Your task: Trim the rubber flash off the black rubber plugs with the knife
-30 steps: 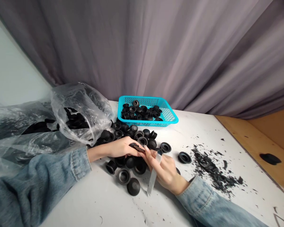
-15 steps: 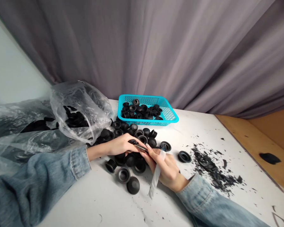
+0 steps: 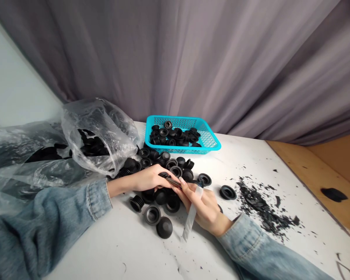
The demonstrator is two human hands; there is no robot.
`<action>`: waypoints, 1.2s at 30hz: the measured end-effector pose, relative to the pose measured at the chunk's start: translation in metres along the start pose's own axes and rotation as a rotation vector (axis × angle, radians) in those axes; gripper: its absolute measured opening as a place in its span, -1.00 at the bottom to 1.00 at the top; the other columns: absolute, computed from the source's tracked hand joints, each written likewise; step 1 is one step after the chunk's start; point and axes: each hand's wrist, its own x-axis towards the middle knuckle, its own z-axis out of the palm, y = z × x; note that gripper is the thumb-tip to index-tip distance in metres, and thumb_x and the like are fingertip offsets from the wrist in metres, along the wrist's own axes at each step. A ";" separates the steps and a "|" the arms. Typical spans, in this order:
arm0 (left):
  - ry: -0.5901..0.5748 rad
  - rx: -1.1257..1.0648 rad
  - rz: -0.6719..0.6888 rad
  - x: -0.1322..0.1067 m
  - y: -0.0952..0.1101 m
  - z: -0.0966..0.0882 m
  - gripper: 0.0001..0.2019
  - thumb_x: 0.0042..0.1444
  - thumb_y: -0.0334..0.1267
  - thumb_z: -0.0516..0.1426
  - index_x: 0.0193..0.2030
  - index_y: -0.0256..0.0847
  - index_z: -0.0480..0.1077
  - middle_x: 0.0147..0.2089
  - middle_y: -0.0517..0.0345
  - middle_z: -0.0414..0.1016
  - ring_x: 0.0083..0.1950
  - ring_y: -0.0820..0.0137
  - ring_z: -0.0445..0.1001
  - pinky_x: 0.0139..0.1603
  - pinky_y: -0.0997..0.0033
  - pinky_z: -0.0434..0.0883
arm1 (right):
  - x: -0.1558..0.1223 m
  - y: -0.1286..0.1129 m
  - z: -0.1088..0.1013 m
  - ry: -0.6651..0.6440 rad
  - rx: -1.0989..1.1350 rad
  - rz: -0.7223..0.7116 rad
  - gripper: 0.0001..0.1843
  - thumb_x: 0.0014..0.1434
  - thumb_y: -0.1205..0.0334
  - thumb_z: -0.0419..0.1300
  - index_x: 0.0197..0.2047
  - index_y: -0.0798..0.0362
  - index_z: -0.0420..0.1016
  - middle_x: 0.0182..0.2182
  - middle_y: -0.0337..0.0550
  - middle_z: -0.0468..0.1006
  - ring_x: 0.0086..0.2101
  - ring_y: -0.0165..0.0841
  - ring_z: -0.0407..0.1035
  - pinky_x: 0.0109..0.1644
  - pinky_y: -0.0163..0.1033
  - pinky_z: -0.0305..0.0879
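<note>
One thin tool [image 3: 174, 181], axis diagonal, points to frame's upper left; right hand [image 3: 206, 210] pinches it. Left hand [image 3: 148, 179] grips black cap [image 3: 163, 175].

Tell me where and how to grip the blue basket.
The basket is probably best held by the rim at its right end, coming from the right: it flares outward there, while loose black caps crowd its near left side.

We face grey-mauve curtain [image 3: 175, 58], hanging in folds behind white table [image 3: 105, 249]. We see pale wall [image 3: 14, 70] left, brown wooden surface [image 3: 309, 175] right.
</note>
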 end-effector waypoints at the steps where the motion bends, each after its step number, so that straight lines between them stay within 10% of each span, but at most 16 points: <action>1: -0.002 0.006 -0.003 0.000 0.000 0.000 -0.70 -0.08 -0.36 0.12 -0.19 -0.38 0.52 -0.63 0.26 0.25 -0.58 0.53 0.17 -0.59 0.57 0.18 | -0.001 0.001 0.000 -0.006 -0.001 -0.003 -0.33 0.14 0.51 0.17 0.29 0.19 0.05 -0.48 -0.11 0.50 -0.50 -0.39 0.39 -0.51 -0.31 0.34; 36: 0.026 -0.028 0.093 0.000 -0.001 0.003 -0.72 -0.04 -0.40 0.09 -0.19 -0.30 0.54 -0.61 0.28 0.32 -0.61 0.58 0.16 -0.62 0.61 0.15 | 0.007 -0.003 -0.003 0.062 -0.089 0.001 -0.46 0.14 0.46 0.18 0.19 0.25 0.19 -0.47 -0.09 0.54 -0.56 -0.42 0.41 -0.54 -0.34 0.34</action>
